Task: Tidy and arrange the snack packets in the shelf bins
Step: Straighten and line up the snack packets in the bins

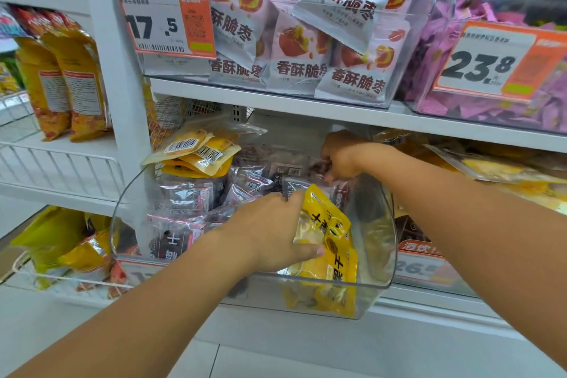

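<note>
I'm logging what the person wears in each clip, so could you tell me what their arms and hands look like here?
Both forearms are bare up to the frame's edge, with no sleeve showing. The left hand and the right hand wear no gloves. No watch, bracelet or ring shows on the visible parts of either wrist or hand, though some fingers are hidden among the packets.

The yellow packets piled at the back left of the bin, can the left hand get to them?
Probably yes. The left hand grips a yellow packet at the bin's front, so it is busy, but nothing blocks the open top between it and the yellow pile.
</note>
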`<state>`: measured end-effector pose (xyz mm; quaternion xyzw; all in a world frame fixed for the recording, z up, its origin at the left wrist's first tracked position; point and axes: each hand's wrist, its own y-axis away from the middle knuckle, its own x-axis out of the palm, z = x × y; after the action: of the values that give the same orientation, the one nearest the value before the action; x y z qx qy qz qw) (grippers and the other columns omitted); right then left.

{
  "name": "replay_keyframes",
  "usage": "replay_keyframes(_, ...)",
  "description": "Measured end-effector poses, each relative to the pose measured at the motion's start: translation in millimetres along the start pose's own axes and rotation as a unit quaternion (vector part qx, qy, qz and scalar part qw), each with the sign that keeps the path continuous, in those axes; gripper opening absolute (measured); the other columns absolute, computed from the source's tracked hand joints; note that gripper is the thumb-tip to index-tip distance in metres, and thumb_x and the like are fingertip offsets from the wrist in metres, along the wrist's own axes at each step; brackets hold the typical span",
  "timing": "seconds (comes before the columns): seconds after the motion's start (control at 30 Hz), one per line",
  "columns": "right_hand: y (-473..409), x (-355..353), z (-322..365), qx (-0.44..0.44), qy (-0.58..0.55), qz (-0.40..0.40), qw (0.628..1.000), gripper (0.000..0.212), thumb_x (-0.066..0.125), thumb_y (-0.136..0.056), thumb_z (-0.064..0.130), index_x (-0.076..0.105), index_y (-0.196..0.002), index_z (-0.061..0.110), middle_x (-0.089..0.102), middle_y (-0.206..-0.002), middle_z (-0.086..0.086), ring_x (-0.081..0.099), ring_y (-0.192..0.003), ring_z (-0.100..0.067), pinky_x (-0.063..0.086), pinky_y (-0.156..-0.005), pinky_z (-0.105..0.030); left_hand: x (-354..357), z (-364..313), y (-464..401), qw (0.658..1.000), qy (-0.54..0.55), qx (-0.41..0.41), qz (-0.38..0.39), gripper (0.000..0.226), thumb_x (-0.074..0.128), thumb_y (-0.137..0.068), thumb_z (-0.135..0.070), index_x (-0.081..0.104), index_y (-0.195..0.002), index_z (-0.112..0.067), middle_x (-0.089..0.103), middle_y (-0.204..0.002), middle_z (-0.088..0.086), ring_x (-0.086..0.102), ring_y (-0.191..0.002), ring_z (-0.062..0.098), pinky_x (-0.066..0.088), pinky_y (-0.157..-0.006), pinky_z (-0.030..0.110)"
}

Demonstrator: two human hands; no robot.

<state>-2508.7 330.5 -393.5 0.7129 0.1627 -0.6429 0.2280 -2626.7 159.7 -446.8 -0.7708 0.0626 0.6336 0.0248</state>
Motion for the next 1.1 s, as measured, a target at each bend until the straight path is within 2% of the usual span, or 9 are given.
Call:
replay_keyframes(0.1,4.8,-1.0,-1.4,0.002,-0.026,-0.097,0.995,0.019,0.057,-0.087,-0.005,0.065,-0.103,0.004,0.060,-0.100,-0.014,0.059,-0.090,-0.033,0.051,-0.082,-0.036,7.1,-8.0,-6.0,0.995,0.088,0.035,0.014,0.086,0.063,-0.086,-0.064,0.020,-0.152,-0.030,0.057,-0.122,0.005,0.053,-0.118,0.028,0.047,-0.090,0.039)
replay_keyframes(0.2,12.6,4.3,-0.3,0.006,0.016,-0.107,0.994,0.023,0.055,-0.085,-0.010,0.064,-0.100,0.005,0.057,-0.093,-0.014,0.058,-0.084,-0.032,0.047,-0.074,-0.033,14.2,-19.0,-11.4,0.988,0.152,0.018,0.034,0.086,0.063,-0.089,-0.059,0.014,-0.154,-0.032,0.053,-0.096,0.001,0.056,-0.105,0.029,0.040,-0.078,0.034)
replay_keyframes(0.33,11.5,10.3,-3.7,0.014,0.036,-0.089,0.995,0.032,0.054,-0.084,-0.010,0.061,-0.112,0.004,0.060,-0.109,-0.017,0.059,-0.090,-0.034,0.052,-0.081,-0.035,18.6,-21.9,-19.6,0.972,0.224,-0.016,0.069,0.085,0.057,-0.093,-0.060,0.008,-0.157,-0.035,0.049,-0.147,0.010,0.048,-0.131,0.029,0.039,-0.096,0.031)
replay_keyframes(0.47,17.8,6.9,1.0,-0.035,0.042,-0.089,0.995,0.046,0.061,-0.087,0.009,0.050,-0.131,0.015,0.053,-0.122,-0.012,0.059,-0.098,-0.033,0.052,-0.080,-0.038,23.7,-24.4,-18.8,0.979,0.190,-0.050,0.050,0.087,0.051,-0.090,-0.069,0.007,-0.158,-0.035,0.019,-0.165,0.003,0.009,-0.153,0.031,0.021,-0.121,0.047)
replay_keyframes(0.57,28.2,6.5,5.5,-0.038,0.088,-0.083,0.992,0.045,0.069,-0.082,0.012,0.051,-0.123,0.015,0.055,-0.111,-0.010,0.060,-0.092,-0.030,0.050,-0.073,-0.036,26.4,-30.2,-19.3,0.981,0.154,-0.104,0.045,0.096,0.055,-0.084,-0.074,0.003,-0.157,-0.038,-0.005,-0.168,0.009,-0.013,-0.152,0.036,0.006,-0.123,0.053)
replay_keyframes(0.7,21.8,9.2,7.2,0.003,0.100,-0.030,0.995,0.034,0.078,-0.077,0.005,0.061,-0.105,0.008,0.060,-0.089,-0.008,0.059,-0.074,-0.025,0.046,-0.065,-0.033,24.0,-35.2,-25.5,0.973,0.177,-0.138,0.058,0.099,0.061,-0.081,-0.073,0.008,-0.156,-0.036,0.001,-0.166,0.015,-0.002,-0.152,0.041,0.015,-0.121,0.054)
replay_keyframes(0.87,10.7,3.7,2.1,-0.006,0.053,0.015,0.998,0.062,0.094,-0.064,0.026,0.057,-0.111,0.008,0.061,-0.101,-0.009,0.058,-0.081,-0.026,0.046,-0.068,-0.031,28.6,-22.3,-27.8,0.958,0.253,-0.123,0.057,0.107,0.077,-0.069,-0.068,0.012,-0.151,-0.045,0.033,-0.158,0.006,0.043,-0.137,0.032,0.042,-0.107,0.043)
replay_keyframes(1.0,6.3,7.1,-7.6,-0.021,0.047,-0.069,0.996,0.022,0.071,-0.078,-0.004,0.067,-0.097,0.005,0.065,-0.099,-0.015,0.063,-0.081,-0.030,0.057,-0.074,-0.036,30.2,-16.4,-25.1,0.958,0.274,-0.070,0.041,0.105,0.082,-0.071,-0.059,0.017,-0.153,-0.045,0.037,-0.156,-0.006,0.041,-0.139,0.019,0.040,-0.109,0.034)
replay_keyframes(1.1,2.0,12.8,-11.7,-0.011,0.059,-0.123,0.991,0.020,0.062,-0.073,-0.011,0.062,-0.085,0.005,0.061,-0.094,-0.014,0.062,-0.081,-0.033,0.058,-0.081,-0.040,29.0,-17.8,-21.6,0.963,0.266,-0.034,0.030,0.098,0.081,-0.074,-0.055,0.024,-0.152,-0.044,0.036,-0.155,-0.012,0.039,-0.140,0.014,0.037,-0.112,0.034)
